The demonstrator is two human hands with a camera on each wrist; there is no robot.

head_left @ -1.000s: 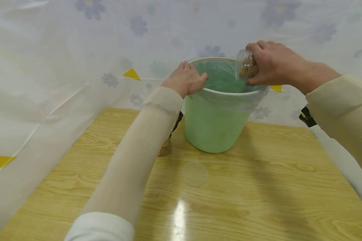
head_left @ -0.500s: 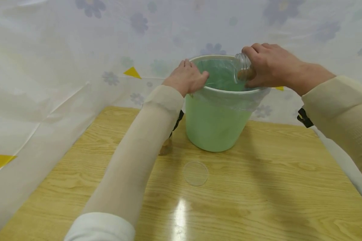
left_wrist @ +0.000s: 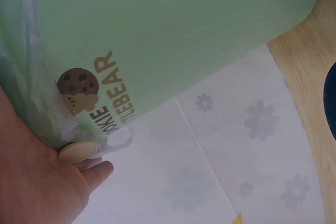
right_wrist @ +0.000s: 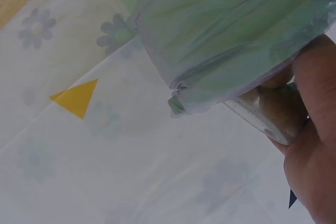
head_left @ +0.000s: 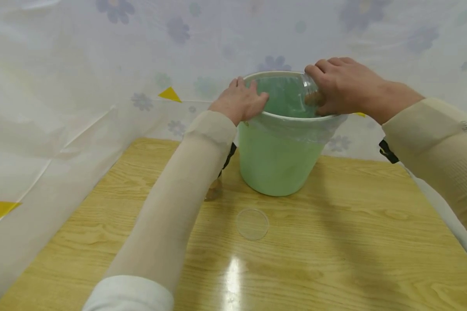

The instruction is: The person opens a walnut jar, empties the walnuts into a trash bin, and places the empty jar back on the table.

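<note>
A pale green bin (head_left: pixel 276 160) lined with a clear plastic bag stands at the back of the wooden table (head_left: pixel 334 242). My left hand (head_left: pixel 239 101) grips its near-left rim, thumb hooked inside; the left wrist view shows the bin wall (left_wrist: pixel 173 40) with a cookie print and my thumb (left_wrist: pixel 79 152) on the bag's edge. My right hand (head_left: pixel 344 86) holds a clear jar (head_left: pixel 310 93) with brown contents, tipped mouth-down over the bin's right rim. The right wrist view shows the jar (right_wrist: pixel 265 121) against the bag-covered rim (right_wrist: pixel 226 51).
A clear round lid (head_left: pixel 252 224) lies flat on the table in front of the bin. A small clear jar (head_left: pixel 214 189) stands partly hidden behind my left forearm. A floral plastic sheet (head_left: pixel 81 86) walls the table at the back and left.
My right hand has moved left and lower, tipping the jar's mouth further down into the bin. My left hand has stayed on the rim.
</note>
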